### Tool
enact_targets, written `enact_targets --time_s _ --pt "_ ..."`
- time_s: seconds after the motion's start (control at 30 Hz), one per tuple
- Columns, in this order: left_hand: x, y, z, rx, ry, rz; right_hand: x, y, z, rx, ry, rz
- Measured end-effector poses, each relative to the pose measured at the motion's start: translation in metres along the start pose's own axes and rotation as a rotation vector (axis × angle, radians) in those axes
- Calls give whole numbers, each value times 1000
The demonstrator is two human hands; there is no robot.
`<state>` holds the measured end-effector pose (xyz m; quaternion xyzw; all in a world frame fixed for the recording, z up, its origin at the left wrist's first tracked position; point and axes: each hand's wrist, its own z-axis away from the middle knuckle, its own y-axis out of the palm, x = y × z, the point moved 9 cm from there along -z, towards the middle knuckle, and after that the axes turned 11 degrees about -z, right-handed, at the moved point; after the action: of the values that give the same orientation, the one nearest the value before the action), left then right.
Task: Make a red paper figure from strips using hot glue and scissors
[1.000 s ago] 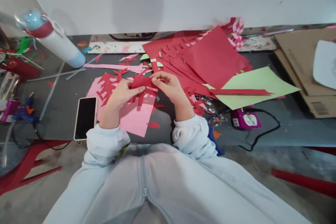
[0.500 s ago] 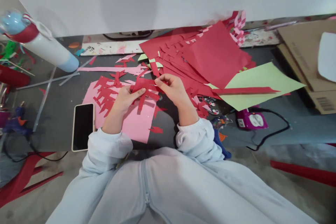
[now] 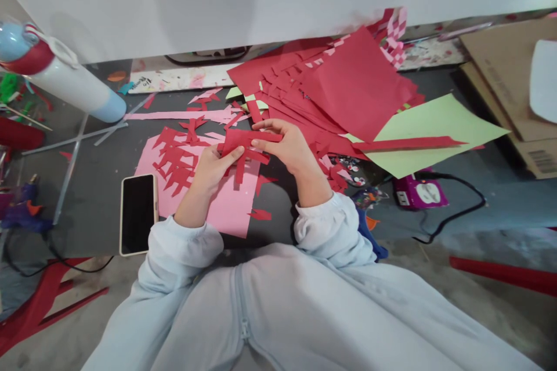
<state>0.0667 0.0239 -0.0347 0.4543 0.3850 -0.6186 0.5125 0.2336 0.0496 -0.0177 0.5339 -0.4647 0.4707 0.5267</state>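
Between my two hands is a piece of red paper (image 3: 239, 138) with strips sticking out from it. My left hand (image 3: 213, 167) pinches its left side, thumb on top. On the right, my right hand (image 3: 289, 145) has thumb and fingers closed on a strip of the same paper. Both hands are above a pink paper sheet (image 3: 230, 211), where several cut red paper pieces (image 3: 174, 165) lie in a loose heap. The undersides of the held paper and some fingertips are hidden.
Behind my hands lies a stack of red paper (image 3: 352, 87), beside a light green sheet (image 3: 418, 124). A phone (image 3: 138, 214) and a bottle (image 3: 82, 84) are on the left. Cardboard (image 3: 509, 87) and a purple box (image 3: 420, 192) with a cable are on the right.
My right thumb and fingers have shifted on the red paper, and the strip at its right side now shows stretched out to the right. The view has tilted slightly.
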Motion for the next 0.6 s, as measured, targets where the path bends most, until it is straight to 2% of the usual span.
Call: enact_targets --time_s 0.23,0.37,0.47,0.6 --pt "6 1 -1 -16 -47 86 -8 -3 0 -51 43 -133" --pt "-2 -4 -1 -89 22 134 -14 8 0 5 125 -275" --pt "-4 -8 -1 -132 71 166 -15 16 0 52 126 -285" --pt "6 -4 -4 -66 18 137 -16 13 -2 21 69 -247"
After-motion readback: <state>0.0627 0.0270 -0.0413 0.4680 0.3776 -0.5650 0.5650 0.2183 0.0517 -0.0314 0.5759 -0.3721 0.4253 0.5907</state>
